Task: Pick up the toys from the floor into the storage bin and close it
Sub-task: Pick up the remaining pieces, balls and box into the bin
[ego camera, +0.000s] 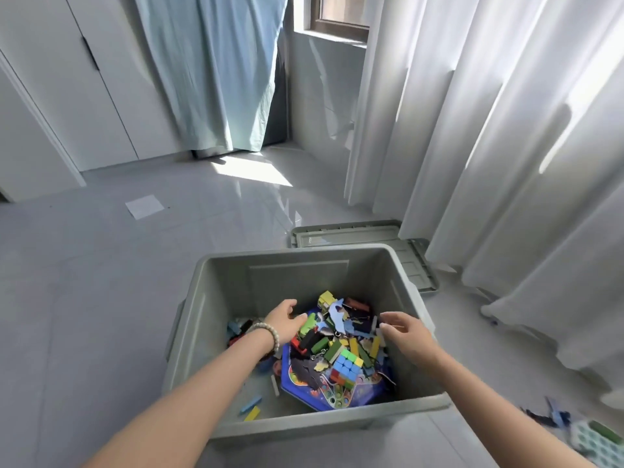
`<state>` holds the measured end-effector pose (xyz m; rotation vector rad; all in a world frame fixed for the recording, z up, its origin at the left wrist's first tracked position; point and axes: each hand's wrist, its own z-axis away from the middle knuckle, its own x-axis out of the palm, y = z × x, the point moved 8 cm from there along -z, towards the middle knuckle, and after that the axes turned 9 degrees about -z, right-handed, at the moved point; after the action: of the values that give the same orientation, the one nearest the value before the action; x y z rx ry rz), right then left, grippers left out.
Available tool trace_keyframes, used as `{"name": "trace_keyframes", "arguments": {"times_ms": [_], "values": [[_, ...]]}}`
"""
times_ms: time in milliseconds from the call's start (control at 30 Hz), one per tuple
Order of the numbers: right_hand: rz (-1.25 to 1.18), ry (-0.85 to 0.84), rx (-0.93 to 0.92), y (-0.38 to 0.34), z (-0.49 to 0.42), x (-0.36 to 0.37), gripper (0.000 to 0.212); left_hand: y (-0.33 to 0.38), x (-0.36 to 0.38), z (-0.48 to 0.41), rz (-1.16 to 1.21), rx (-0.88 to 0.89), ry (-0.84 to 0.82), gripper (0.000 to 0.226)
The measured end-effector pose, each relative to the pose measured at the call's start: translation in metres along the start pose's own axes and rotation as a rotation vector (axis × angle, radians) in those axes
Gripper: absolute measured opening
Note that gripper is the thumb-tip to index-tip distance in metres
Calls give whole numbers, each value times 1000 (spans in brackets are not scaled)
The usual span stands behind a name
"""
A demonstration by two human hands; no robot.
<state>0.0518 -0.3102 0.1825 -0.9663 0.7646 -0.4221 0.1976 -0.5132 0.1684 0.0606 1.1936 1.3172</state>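
Curtains framed the corner: long white pleated curtains (506, 130) on the right and a pale blue cloth curtain (216, 72) at the back. A white sheet of paper (144, 206) lay on the grey tiled floor (101, 282). The flat grey plastic lid (418, 261) lay behind the open grey plastic storage bin (304, 423), one edge at the white curtains. A few toy pieces (587, 437) remained on the floor to the right. Inside the bin, colourful blocks, a multicoloured puzzle cube (347, 366) and a blue game board (337, 396) were heaped. The left hand (285, 320) and right hand (403, 332) hovered over the heap, fingers loosely spread, gripping nothing.
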Motion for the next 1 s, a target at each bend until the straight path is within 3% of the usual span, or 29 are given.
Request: {"name": "trace_keyframes", "arguments": {"times_ms": [267,500,667,867,1000], "values": [[49,308,20,73,60,-201,31,174,96,27,-209,416,-38,51],[47,358,190,190,101,-273,40,259,223,42,-415,626,-128,54],[-41,334,269,274,104,-271,40,255,303,10,-502,513,-174,63],[-36,248,266,338,65,-255,45,198,351,-60,-710,248,-104,84],[-35,252,231,372,31,-255,42,180,388,-99,-703,144,-60,91]]}}
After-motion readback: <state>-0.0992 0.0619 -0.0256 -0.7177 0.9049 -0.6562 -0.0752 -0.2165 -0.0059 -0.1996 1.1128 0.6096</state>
